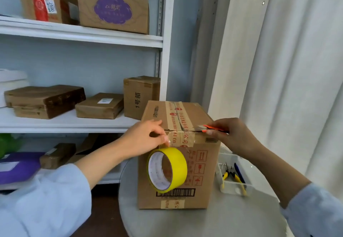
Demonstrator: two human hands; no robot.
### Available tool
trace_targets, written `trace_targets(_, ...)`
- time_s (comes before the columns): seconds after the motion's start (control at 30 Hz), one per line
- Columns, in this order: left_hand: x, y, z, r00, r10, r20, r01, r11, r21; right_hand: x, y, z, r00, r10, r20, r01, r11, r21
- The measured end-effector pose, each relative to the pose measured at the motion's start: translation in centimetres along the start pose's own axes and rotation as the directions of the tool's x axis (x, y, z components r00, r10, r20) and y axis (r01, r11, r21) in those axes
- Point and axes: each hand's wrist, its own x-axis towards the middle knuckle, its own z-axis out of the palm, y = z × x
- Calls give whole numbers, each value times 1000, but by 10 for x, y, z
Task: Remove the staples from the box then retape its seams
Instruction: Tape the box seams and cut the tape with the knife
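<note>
Cutter (pixel 211 128) in right hand (pixel 233 136) points left along box (pixel 178 171) edge.

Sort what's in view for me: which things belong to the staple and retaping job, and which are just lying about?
In the job:
- box
- yellow tape roll, hanging below the left hand
- orange cutter, in the right hand
- pliers in the clear tray

Lying about:
- shelf boxes
- purple package
- curtain

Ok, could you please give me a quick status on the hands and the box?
Left hand pinches clear tape; yellow tape roll hangs below. Right hand holds orange cutter at box top edge. Nothing in the way.
</note>
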Motion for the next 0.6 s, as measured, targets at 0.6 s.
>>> trace_targets(0.6, -12, 48, 24, 999, -25, 42, 42, 877, -479, 42, -17, 13, 992, 118, 38, -122, 984, 129)
